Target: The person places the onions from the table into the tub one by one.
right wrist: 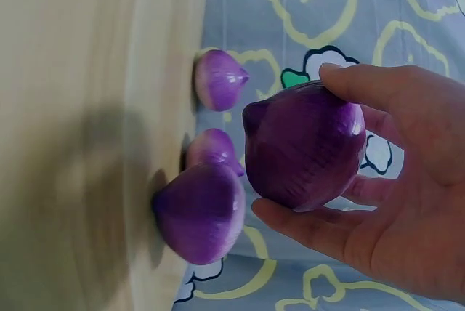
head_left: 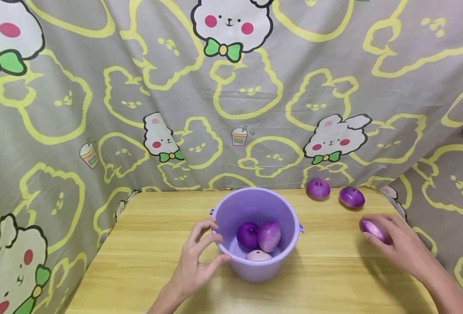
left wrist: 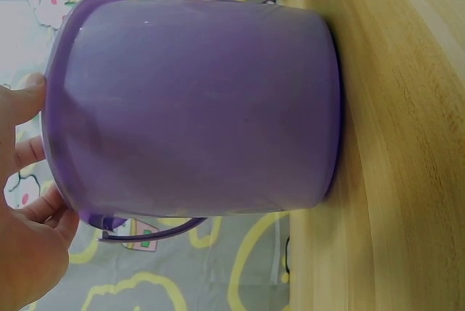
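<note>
A light purple bucket (head_left: 255,270) stands upright on the wooden table, holding a dark purple onion (head_left: 248,236), a paler purple onion (head_left: 269,237) and a whitish one (head_left: 258,255). My left hand (head_left: 194,261) holds the bucket's near left rim, fingertips and thumb spread along the edge. Over the table's right side, my right hand (head_left: 396,240) grips a purple onion (right wrist: 301,147) between thumb and fingers, raised off the wood. Three more onions lie near it in the right wrist view: a larger one (right wrist: 200,213), one partly behind it (right wrist: 213,150) and one farther off (right wrist: 221,80).
Two onions, one at the back edge (head_left: 318,189) and one beside it (head_left: 351,198), lie right of the bucket in the head view. A grey patterned curtain (head_left: 200,100) hangs behind the table (head_left: 157,235) and along its sides. The bucket's handle (left wrist: 156,235) hangs down.
</note>
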`<state>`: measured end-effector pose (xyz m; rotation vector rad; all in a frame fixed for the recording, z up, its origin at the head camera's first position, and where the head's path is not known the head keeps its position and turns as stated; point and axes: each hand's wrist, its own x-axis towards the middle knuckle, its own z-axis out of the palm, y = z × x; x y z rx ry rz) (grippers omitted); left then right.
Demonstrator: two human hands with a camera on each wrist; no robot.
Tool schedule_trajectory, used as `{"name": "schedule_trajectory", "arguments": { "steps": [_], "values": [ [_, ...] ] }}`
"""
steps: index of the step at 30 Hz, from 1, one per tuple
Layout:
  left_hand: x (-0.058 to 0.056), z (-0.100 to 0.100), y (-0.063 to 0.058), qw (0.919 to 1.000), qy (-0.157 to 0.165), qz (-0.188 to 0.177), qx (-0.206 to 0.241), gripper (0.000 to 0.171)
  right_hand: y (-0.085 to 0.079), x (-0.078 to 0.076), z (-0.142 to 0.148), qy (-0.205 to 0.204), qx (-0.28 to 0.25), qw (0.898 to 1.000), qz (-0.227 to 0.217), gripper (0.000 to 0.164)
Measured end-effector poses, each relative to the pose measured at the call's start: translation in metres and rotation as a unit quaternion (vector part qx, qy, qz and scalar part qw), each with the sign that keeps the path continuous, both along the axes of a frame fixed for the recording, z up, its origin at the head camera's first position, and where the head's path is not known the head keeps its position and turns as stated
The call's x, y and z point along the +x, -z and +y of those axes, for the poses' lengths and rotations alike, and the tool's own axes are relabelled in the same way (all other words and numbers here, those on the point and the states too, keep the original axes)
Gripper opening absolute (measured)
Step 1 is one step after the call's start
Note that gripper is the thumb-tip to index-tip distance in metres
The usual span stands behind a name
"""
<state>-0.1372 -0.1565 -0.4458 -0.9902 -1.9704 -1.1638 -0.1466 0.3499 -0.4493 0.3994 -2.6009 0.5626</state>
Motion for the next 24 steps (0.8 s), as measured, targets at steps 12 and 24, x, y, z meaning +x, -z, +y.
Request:
{"name": "schedule_trajectory", "arguments": {
  "steps": [12,24],
  "values": [
    [0.0,-0.001,0.001,1.0,-0.003,0.003,0.0,0.026,-0.016,-0.01,-0.005,0.008,-0.019,1.0,0.012,0.043],
    [-0.002,0.0,0.004,0.9999,0.004,0.014,0.007,0.027,-0.035,-0.014,-0.009,0.013,-0.059,0.998,0.016,0.045]
  ]
}}
